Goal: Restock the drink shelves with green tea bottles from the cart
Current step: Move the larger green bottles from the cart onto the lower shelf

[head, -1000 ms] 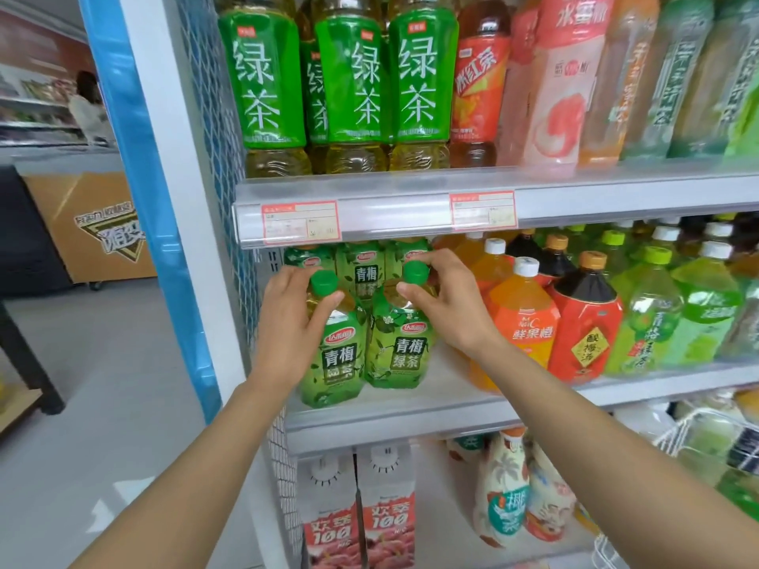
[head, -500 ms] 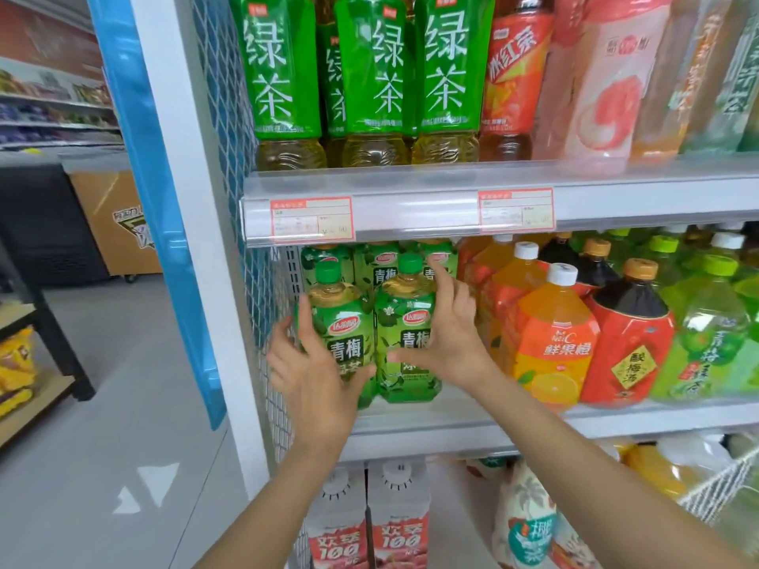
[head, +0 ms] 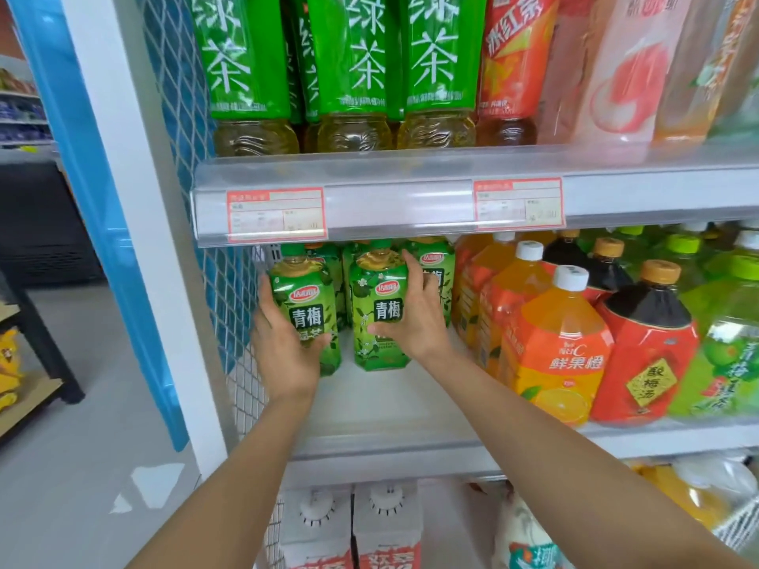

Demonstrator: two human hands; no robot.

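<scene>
Over the last second the left hand (head: 283,342) has moved from the cap and shoulder of the left bottle (head: 306,310) down to its lower body, thumb across the front of the label. The right hand (head: 415,318) has moved from the cap of the right bottle (head: 380,310) to its right side. Both bottles have gone from the front edge of the middle shelf (head: 390,408) to a position deeper in, upright against the bottles behind. The camera has moved closer to the shelf.

Each hand (head: 287,342) (head: 415,318) around a shelved green tea bottle (head: 306,310) (head: 380,314)
</scene>
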